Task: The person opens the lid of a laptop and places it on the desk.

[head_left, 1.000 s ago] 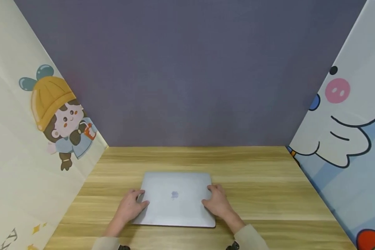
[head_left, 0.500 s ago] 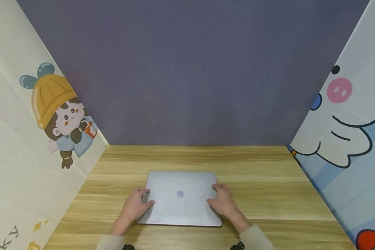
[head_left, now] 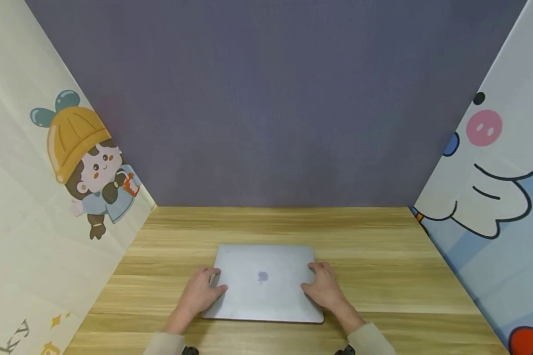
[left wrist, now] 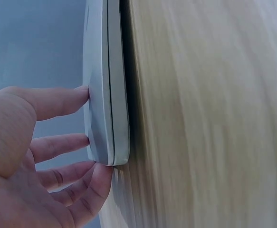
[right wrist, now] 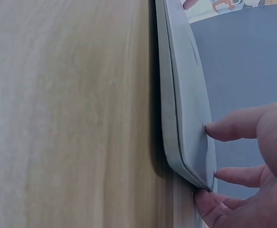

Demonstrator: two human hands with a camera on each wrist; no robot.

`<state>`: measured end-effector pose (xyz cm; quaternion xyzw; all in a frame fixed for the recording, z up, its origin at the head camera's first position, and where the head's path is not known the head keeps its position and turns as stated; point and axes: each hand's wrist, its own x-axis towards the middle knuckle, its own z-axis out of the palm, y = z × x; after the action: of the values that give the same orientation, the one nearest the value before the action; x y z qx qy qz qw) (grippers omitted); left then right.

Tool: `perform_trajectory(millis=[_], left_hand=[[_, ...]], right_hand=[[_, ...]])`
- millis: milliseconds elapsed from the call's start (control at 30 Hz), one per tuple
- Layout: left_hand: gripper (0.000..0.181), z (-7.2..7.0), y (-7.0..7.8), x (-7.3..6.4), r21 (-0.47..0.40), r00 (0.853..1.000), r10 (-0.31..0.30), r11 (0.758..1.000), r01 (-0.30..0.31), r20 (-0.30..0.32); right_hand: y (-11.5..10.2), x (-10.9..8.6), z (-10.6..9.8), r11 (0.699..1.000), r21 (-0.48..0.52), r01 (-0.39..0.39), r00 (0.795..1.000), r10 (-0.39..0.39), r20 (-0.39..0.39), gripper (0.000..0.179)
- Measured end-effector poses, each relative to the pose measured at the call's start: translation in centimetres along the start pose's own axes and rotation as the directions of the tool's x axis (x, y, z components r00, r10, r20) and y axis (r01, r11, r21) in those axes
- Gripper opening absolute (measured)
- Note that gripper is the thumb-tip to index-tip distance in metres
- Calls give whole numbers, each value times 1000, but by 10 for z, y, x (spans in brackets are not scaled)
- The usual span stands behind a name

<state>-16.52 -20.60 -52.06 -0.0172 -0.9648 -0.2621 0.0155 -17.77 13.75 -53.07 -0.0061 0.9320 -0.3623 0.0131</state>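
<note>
Count: one laptop (head_left: 266,298), closed, with one logo (head_left: 263,276) on its lid; two hands; two pale sleeves (head_left: 164,343); one wood-grain table (head_left: 382,246); one grey panel (head_left: 275,98) filling the top centre of the head frame; two printed sheets (head_left: 506,162), one along each side of that frame.

Left hand (head_left: 201,292): part-open, thumb spread from the fingers, gripping the laptop; thumb tip on the lid, other fingers bent at its edge. Right hand (head_left: 324,290): much the same grip, mirrored; in the right wrist view the thumb meets the lid and the lower fingers reach the corner.

Laptop: lower centre of the head frame, between the two hands and touching both. Dark line along its underside in both wrist views; whether it rests fully on the table there, cannot tell
</note>
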Motion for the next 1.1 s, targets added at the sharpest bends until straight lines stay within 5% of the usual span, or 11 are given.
perform_trajectory(millis=[1100], left_hand=[[51, 21, 32, 0, -11, 1000, 19, 1000, -19, 10]], right_hand=[[27, -6, -26, 1000, -17, 9, 1000, -9, -3, 64]])
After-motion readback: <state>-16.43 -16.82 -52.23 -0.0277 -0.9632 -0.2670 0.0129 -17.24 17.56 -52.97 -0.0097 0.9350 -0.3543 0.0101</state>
